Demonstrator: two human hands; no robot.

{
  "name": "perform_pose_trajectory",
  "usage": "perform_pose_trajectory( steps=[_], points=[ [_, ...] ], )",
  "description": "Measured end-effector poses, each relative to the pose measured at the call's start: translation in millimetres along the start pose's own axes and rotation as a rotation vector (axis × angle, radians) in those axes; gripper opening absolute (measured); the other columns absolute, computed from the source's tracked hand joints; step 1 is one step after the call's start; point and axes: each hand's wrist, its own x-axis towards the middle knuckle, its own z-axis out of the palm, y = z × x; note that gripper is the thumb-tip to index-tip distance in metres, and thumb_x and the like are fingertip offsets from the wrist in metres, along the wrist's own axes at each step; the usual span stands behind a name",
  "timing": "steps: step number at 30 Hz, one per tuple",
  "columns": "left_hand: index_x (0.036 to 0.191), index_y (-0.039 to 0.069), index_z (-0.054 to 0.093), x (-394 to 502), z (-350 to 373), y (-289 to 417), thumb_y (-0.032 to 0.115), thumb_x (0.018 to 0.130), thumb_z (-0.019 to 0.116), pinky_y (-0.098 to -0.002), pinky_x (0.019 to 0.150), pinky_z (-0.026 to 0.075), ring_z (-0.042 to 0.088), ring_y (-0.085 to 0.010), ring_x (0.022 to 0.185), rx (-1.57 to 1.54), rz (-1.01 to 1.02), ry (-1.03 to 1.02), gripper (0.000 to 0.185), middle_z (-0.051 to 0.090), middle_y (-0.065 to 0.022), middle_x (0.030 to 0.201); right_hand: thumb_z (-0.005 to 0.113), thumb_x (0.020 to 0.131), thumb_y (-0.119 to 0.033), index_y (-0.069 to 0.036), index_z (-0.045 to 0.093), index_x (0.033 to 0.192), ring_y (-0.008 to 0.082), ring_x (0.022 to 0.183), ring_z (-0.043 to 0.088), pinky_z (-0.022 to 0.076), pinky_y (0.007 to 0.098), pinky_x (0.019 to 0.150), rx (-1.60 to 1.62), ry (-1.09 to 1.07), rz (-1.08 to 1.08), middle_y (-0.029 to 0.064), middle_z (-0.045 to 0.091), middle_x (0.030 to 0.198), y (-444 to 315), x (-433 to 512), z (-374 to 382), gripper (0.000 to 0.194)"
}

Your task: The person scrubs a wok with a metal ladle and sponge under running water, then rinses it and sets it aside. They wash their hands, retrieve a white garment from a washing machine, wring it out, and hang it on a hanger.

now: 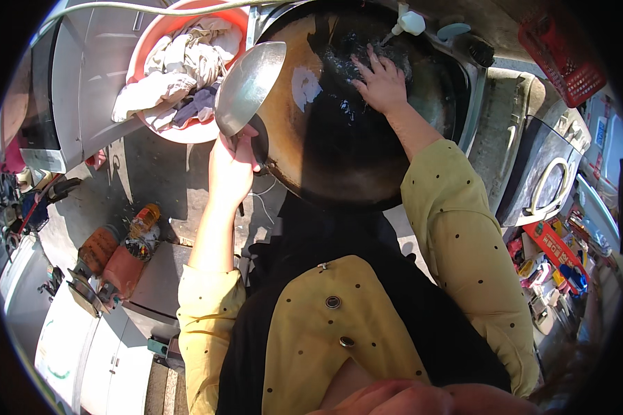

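Observation:
A large dark wok, its inner wall browned, sits before me in a sink. My left hand grips a shiny metal bowl-shaped vessel, tilted up beside the wok's left rim. Whether the vessel has a handle inside my fist cannot be made out. Inside the wok, my right hand is spread, palm down, with its fingers apart at the splashing water. Water runs from a white tap just above those fingers. A pale patch shows on the wok's left inner side.
Left of the wok stands a pink basin heaped with wet-looking cloths. A pale hose crosses the top. At right are a red plastic basket and a washing machine. An orange angle grinder lies lower left.

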Motion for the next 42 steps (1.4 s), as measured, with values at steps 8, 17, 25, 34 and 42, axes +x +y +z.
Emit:
perform_pose_trajectory(
  steps=[8,17,25,34,42],
  points=[
    [0.1,0.0,0.055,2.3,-3.5,2.3,0.004,0.095,0.042,-0.0242,0.053,0.041,0.048,-0.008,0.052,0.014,-0.002,-0.034,0.014,0.049,-0.0012,0.066,0.052,0.093,-0.054,-0.03,0.044,0.146,0.0291,0.125,0.044,0.0383,0.0444,0.103,0.187,-0.238,-0.287,0.0123,0.03,0.158,-43.6,-96.7,-11.9,0.059],
    [0.117,0.001,0.054,-30.0,-33.1,19.5,0.009,0.094,0.054,-0.0366,0.077,0.052,0.067,-0.0275,0.078,0.637,0.121,-0.043,0.025,0.067,-0.0147,0.088,0.063,0.088,-0.043,-0.034,0.043,0.146,0.0252,0.134,0.039,0.0351,0.0464,0.106,-0.071,-0.232,-0.059,0.0004,0.027,0.16,-14.4,-2.6,-34.6,0.062],
    [0.105,0.006,0.053,-26.7,5.7,29.8,0.014,0.098,0.053,-0.0276,0.049,0.039,0.044,-0.0098,0.055,-0.39,-0.447,-0.333,0.01,0.046,0.0002,0.073,0.067,0.086,-0.046,-0.028,0.042,0.147,0.0331,0.131,0.042,0.0406,0.0414,0.107,0.03,-0.559,-0.264,0.0145,0.027,0.158,-42.6,-67.3,-49.0,0.069],
    [0.108,0.009,0.051,118.1,152.1,-21.3,0.033,0.106,0.04,-0.0248,0.044,0.031,0.033,-0.0089,0.047,-0.513,-0.788,-0.35,0.026,0.034,0.0022,0.06,0.071,0.081,-0.023,-0.02,0.055,0.131,0.0259,0.131,0.043,0.0444,0.0478,0.1,0.042,-0.241,-0.029,0.0025,0.045,0.146,-0.3,-34.3,-30.1,0.052],
    [0.102,0.007,0.064,145.0,174.5,-92.3,0.041,0.102,0.048,-0.0304,0.059,0.049,0.055,-0.015,0.064,-0.304,-0.33,-0.222,0.037,0.059,-0.0026,0.078,0.059,0.08,-0.005,-0.008,0.055,0.132,0.0268,0.09,0.068,0.0545,0.0374,0.079,1.372,-0.315,0.751,0.0138,0.068,0.104,-20.8,-29.1,-12.4,0.052]
  ],
)
